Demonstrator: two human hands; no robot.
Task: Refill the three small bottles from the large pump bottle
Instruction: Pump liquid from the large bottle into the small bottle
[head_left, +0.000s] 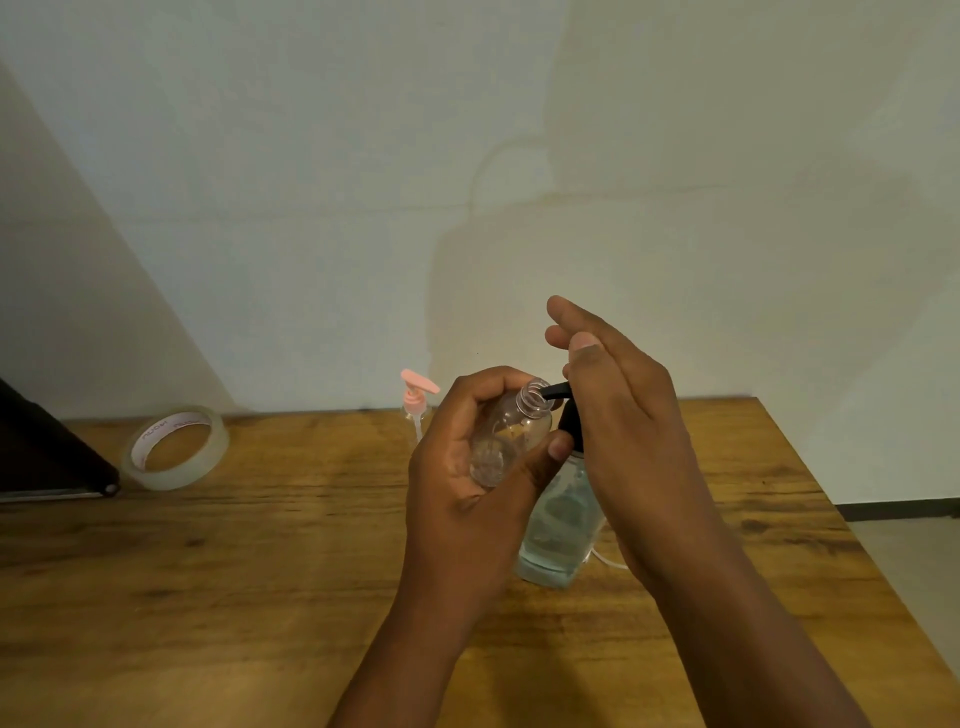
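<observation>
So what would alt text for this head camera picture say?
The left hand grips a small clear bottle, its open neck tilted at the black spout of a large pump bottle, the right hand flat over the pump. A tape roll lies on the wooden table.

Tape roll (175, 448) on wood table (260, 571)

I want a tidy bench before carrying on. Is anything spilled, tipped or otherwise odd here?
No spill shows on the table. The left hand holds the uncapped small bottle tilted, its mouth at the big bottle's black spout, as for filling. The only oddity: a pink pump near the wall, seemingly loose, though its base is hidden.
</observation>
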